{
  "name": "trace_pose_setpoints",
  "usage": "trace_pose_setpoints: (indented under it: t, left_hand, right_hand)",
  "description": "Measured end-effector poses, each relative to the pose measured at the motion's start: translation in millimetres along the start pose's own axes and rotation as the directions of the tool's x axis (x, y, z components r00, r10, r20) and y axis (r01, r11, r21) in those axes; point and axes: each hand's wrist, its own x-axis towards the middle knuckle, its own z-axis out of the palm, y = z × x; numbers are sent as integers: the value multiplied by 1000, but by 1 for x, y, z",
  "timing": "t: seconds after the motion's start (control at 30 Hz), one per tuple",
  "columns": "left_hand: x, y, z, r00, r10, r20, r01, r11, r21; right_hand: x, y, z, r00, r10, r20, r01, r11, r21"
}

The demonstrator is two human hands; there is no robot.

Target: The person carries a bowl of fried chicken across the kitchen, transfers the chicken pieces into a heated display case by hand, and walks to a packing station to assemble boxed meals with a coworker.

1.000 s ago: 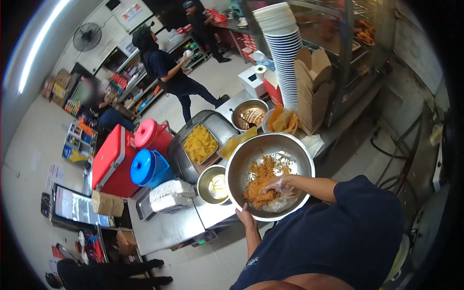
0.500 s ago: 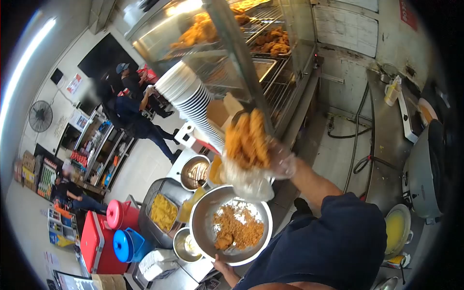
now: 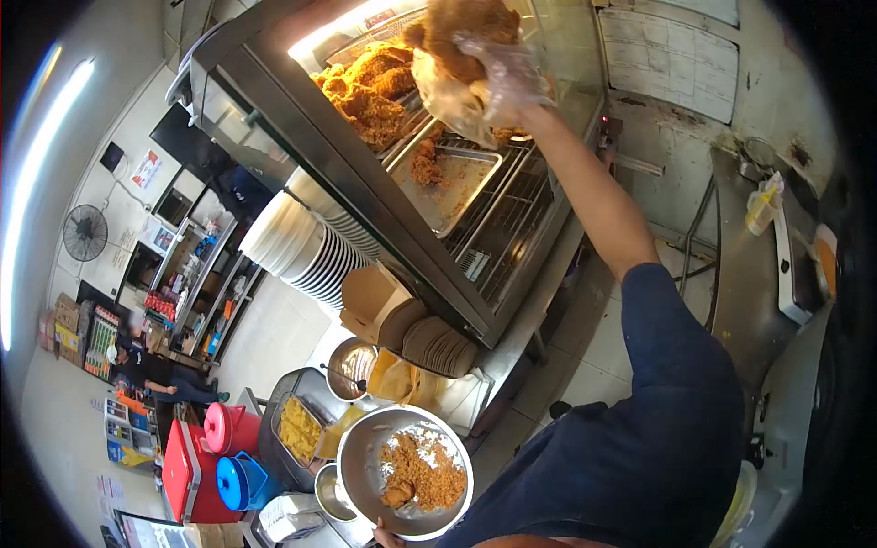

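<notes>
My right hand, in a clear plastic glove, is raised at the glass display cabinet and grips a large piece of fried chicken with a clear plastic bag under it. Below it, a metal tray on the rack holds a little chicken. More fried chicken is piled left of the tray. At the bottom, my left hand holds the near rim of a steel bowl, its fingers partly hidden. Brown crumbs and a small fried piece lie in the bowl.
Stacked paper tubs and cardboard boxes stand beside the cabinet. Left of the bowl are a yellow food pan, a blue bucket and a red cooler. A person is at the far left.
The view has swung toward the cabinet. My right hand has lifted the chicken and bag out of the bowl, up to the cabinet. My left hand has stayed at the bowl's rim.
</notes>
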Motion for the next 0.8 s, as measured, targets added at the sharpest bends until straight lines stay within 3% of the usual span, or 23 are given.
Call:
trace_pose_setpoints:
  t: [0.13,0.17,0.2,0.23,0.27,0.3,0.4,0.43,0.47,0.5,0.53,0.57,0.6,0.67,0.73,0.8]
  left_hand:
    - [-11,2,5,1000,5,-21,-5,1000,1]
    - [-13,3,5,1000,8,-28,-8,1000,1]
    - [-15,3,6,999,7,-32,-7,1000,-3]
    - [-17,3,7,999,9,-36,-9,1000,-10]
    - [-17,4,7,999,10,-36,-10,1000,-9]
    - [-18,5,8,999,15,-40,-15,1000,-7]
    - [-20,4,6,999,19,-47,-20,1000,-12]
    - [-20,3,5,999,21,-46,-21,1000,-15]
    - [-21,1,6,999,23,-48,-24,1000,-17]
    - [-23,-1,5,998,23,-53,-24,999,-28]
    - [-23,-3,6,998,23,-52,-24,999,-31]
    - [-24,-5,7,998,23,-52,-25,999,-38]
    - [-25,-7,7,998,26,-54,-29,999,-40]
    - [-25,-8,7,998,28,-56,-31,998,-48]
    - [-23,-9,8,998,29,-53,-32,998,-58]
    - [-22,-9,9,998,30,-55,-33,998,-60]
  right_hand:
    - [62,47,5,970,-223,100,242,937,-253]
    - [33,1,62,963,7,-271,-46,989,-140]
    - [42,-1,56,965,14,-264,-50,990,-133]
    - [58,-1,41,992,107,65,-117,978,171]
    - [65,-3,36,914,88,396,-266,868,420]
    - [66,2,40,962,120,244,-223,864,452]
    - [72,-5,43,954,94,285,-236,821,520]
    - [62,-11,49,986,132,100,-165,833,528]
    - [75,5,40,984,136,111,-174,831,528]
    - [98,30,19,934,-5,357,-208,804,557]
    - [111,44,6,809,-159,566,-250,779,576]
    - [103,42,6,934,-81,347,-78,904,420]
    - [98,41,10,931,-80,355,-83,903,421]
    - [90,36,18,953,-129,272,112,991,77]
    - [87,27,25,952,-222,211,278,915,-292]
    - [79,21,31,928,-329,175,363,691,-625]
